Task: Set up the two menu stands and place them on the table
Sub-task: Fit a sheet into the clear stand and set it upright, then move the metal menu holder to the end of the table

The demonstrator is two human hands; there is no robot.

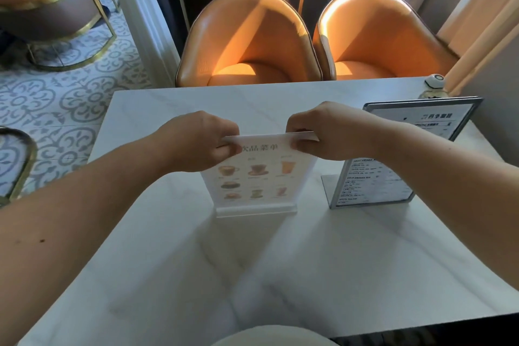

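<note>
On the white marbled bench, near its middle, we have the clear acrylic menu stand standing upright on its base, with a drinks menu sheet showing pictures of cups and glasses facing us. Our left hand is at the sheet's top left corner, its fingers pinched shut on the upper edge. Our right hand is at the top right corner, its fingers likewise clenched on the upper edge of the sheet, so we are holding the top of the card from both sides; we cannot tell whether the grip takes in the acrylic panel as well as the paper. To the right of it, apart from it, stands the metal-framed menu stand, tilted back on its flat base plate, carrying a black-and-white printed list; our right forearm crosses in front of its middle and hides part of it. At the bench's far right corner, well apart from both stands, sits a small round white call button. Beyond the far edge of the bench are two orange tub chairs side by side, partly lit by sun, and on the patterned tile floor to the left is another chair with a brass-coloured frame.
</note>
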